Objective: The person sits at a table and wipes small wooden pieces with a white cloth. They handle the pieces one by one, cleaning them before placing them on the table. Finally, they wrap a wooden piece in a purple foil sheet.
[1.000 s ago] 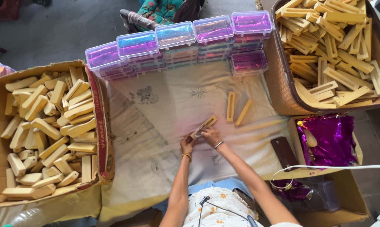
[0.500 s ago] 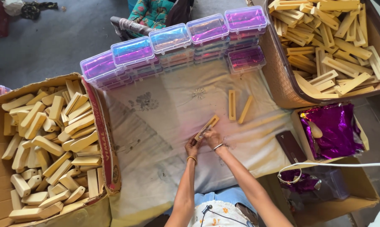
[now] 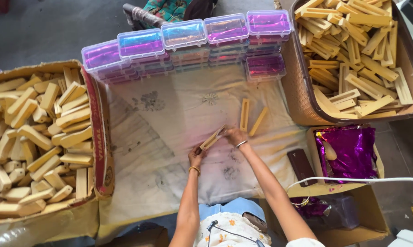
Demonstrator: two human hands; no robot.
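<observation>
- closest to me, my left hand (image 3: 196, 157) has its fingers curled around the lower end of a flat wooden piece (image 3: 212, 138); my right hand (image 3: 234, 136) pinches the upper end, fingertips closed on it.
- compared with a second ago the piece sits at about the same slant over the cloth (image 3: 170, 137), and both hands have stayed on it. the view has drifted a little, so everything sits lower and left in the picture. i judge the work on this piece is still in hand, not finished.
- the piece runs diagonally between the two hands, low end at the left fingers, high end under the right fingertips. i can't tell whether it touches the cloth or is just above it.
- just beyond the right hand, two more wooden pieces (image 3: 251, 117) lie on the cloth, side by side, apart from the hands.
- to my left, a cardboard box (image 3: 99, 137) is full of pale wooden blocks.
- farther out, a row of clear plastic boxes (image 3: 183, 39) with purple contents lines the cloth's far edge.
- far right, a brown basket (image 3: 302, 96) holds more wooden pieces; below it, purple foil (image 3: 348, 153) sits in a carton.
</observation>
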